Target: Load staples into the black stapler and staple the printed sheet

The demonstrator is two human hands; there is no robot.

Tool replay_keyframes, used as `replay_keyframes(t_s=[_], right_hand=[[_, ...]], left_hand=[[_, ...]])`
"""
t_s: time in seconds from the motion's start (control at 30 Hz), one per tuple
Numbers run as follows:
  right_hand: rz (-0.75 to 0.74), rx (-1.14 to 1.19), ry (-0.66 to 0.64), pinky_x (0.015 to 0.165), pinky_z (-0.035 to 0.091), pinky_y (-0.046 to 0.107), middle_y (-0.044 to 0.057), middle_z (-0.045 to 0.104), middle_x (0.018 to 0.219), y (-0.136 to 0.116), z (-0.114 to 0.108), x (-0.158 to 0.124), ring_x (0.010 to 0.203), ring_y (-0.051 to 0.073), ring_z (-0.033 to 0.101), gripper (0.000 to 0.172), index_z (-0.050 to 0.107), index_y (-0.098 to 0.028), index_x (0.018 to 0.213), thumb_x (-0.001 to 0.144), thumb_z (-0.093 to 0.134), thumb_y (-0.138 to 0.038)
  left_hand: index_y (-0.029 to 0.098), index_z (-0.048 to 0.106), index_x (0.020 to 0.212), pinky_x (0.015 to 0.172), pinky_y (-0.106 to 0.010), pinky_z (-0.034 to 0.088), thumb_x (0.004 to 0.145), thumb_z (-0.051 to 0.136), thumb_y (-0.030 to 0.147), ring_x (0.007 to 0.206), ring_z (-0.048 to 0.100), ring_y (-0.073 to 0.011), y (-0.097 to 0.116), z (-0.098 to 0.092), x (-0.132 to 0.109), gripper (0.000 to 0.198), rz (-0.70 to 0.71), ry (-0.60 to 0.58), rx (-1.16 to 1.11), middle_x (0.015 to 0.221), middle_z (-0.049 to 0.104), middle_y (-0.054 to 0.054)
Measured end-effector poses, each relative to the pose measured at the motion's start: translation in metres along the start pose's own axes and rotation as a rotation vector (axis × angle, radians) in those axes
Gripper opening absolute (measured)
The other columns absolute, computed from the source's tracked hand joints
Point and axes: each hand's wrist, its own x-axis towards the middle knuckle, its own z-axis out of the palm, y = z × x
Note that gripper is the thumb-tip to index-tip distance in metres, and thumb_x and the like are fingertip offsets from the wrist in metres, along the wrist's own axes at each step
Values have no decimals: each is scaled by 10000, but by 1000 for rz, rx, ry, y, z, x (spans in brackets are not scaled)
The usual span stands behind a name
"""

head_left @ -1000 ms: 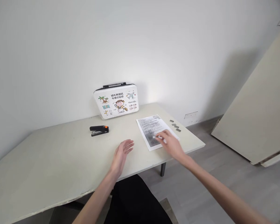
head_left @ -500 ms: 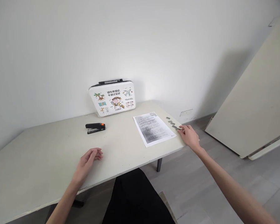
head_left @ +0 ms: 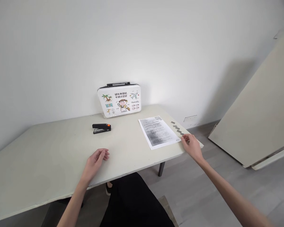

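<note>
My left hand [head_left: 97, 161] rests near the table's front edge with its fingers loosely curled and nothing visible in them. Beyond it lies a black stapler [head_left: 101, 128] with an orange part. A printed sheet of paper [head_left: 159, 132] lies flat to the right of the middle. Several grey staple strips [head_left: 176, 127] form a slanting row beside the sheet. At the near end of that row is my right hand [head_left: 191, 145], its fingertips down at the last strip by the sheet's corner. Whether it grips that strip is too small to tell.
A white case [head_left: 120, 101] with cartoon pictures and a black handle stands against the wall at the back of the white table [head_left: 54, 151]. A large pale panel [head_left: 257, 119] leans at the right, past the table's end. A wall plate [head_left: 190, 118] sits low behind.
The view has shifted a little, so the table items appear slightly further right. My right hand stays by the strips, slightly nearer the front. My left hand looks much the same.
</note>
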Motion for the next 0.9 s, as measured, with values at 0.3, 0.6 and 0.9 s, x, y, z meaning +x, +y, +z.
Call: replay_keyframes(t_s=[0.3, 0.6, 0.9], right_hand=[[-292, -192, -260, 1244, 297, 582, 136, 445, 1638, -58, 18, -21, 1565, 346, 313, 579, 525, -218, 1507, 1069, 376, -566], [-276, -253, -495, 1282, 278, 558, 19, 349, 1703, -101, 18, -60, 1596, 286, 283, 597, 489, -313, 1580, 1102, 241, -572], [-470, -106, -508, 1232, 356, 601, 23, 417, 1671, -212, 29, -140, 1550, 332, 377, 506, 509, -367, 1559, 1096, 377, -521]], left_hand=[[217, 690, 1013, 853, -361, 580, 946, 525, 696, 842, 702, -221, -13, 4, -3, 511, 15, -17, -41, 933, 742, -59], [219, 680, 1007, 838, -354, 584, 963, 512, 642, 848, 704, -223, -10, 0, -8, 457, 37, -50, -40, 912, 735, -53], [243, 679, 1125, 1117, -488, 471, 1022, 482, 504, 1248, 619, -288, -32, 5, -6, 343, 245, 80, 313, 1251, 706, -87]])
